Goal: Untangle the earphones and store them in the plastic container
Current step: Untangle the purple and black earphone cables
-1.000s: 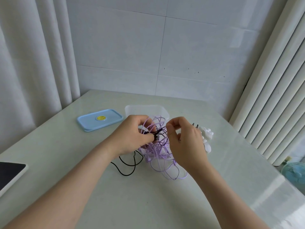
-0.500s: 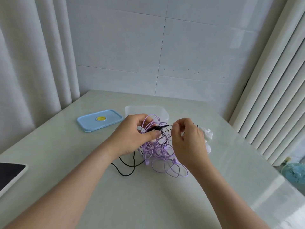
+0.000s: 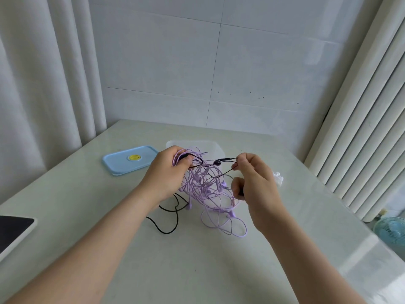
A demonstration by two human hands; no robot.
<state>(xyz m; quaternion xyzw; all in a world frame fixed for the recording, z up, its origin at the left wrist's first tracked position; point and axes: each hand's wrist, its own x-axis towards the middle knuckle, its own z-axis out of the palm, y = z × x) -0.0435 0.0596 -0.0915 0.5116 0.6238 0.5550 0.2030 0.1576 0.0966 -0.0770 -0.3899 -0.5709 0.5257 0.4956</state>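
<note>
A tangle of purple earphone cables hangs between my hands above the table, its lower loops trailing on the surface. A black earphone cable is woven through it, and its tail lies on the table near my left wrist. My left hand grips the top of the purple bundle together with the black cable. My right hand pinches the black cable, which stretches nearly taut between both hands. The clear plastic container stands just behind the tangle, partly hidden by it.
The container's blue lid with a yellow smiley lies to the left of the container. A white bundle shows behind my right hand. A tablet sits at the table's left edge. Curtains flank the table; a small fan stands on the floor at right.
My hands have moved apart and lifted a little. The black cable, bunched near my fingers before, is now drawn out between them, and the purple loops have spread.
</note>
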